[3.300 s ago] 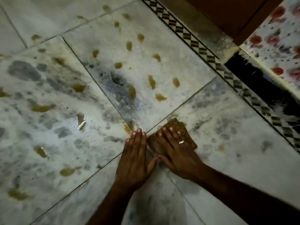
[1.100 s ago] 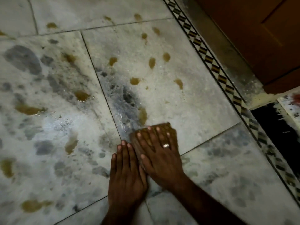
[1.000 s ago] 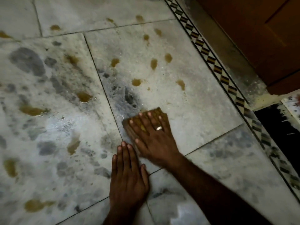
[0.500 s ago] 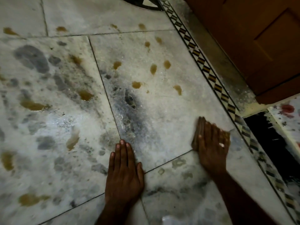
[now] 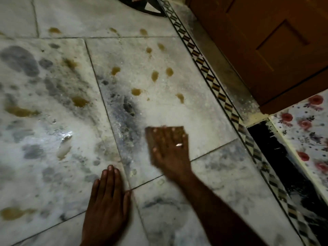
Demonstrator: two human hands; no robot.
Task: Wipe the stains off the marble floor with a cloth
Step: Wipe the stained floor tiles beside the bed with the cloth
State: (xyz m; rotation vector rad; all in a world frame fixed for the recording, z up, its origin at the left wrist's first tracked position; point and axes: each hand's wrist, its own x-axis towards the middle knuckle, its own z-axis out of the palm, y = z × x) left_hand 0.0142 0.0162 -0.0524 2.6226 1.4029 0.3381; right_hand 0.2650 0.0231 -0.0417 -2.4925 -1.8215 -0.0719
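Head view, wiping of a marble floor (image 5: 186, 112). Nearest the viewer, below and left of the cloth (image 5: 149, 136), the left hand (image 5: 106, 201) lies palm-down on the marble, its fingers (image 5: 110, 176) straight and held together, gripping nothing. The right hand (image 5: 170, 153), slightly blurred, lies flat on top of the cloth; its fingers (image 5: 160, 137) are extended and spread, pressing the fabric to the floor rather than curling round it. A ring (image 5: 178, 144) shows on one of these fingers. The cloth is brown and folded to a rough rectangle, lying just above a tile joint, with its far edge and left edge showing past the hand. Just left of the cloth runs a dark grey patch (image 5: 127, 107) in the marble. Beyond the cloth lie several brown stains (image 5: 136, 91), well apart from it; more lie far to its left. To the right of the cloth runs a patterned border strip (image 5: 220, 96), and beyond that stand a wooden door (image 5: 266, 50) and a floral sheet (image 5: 305, 125).
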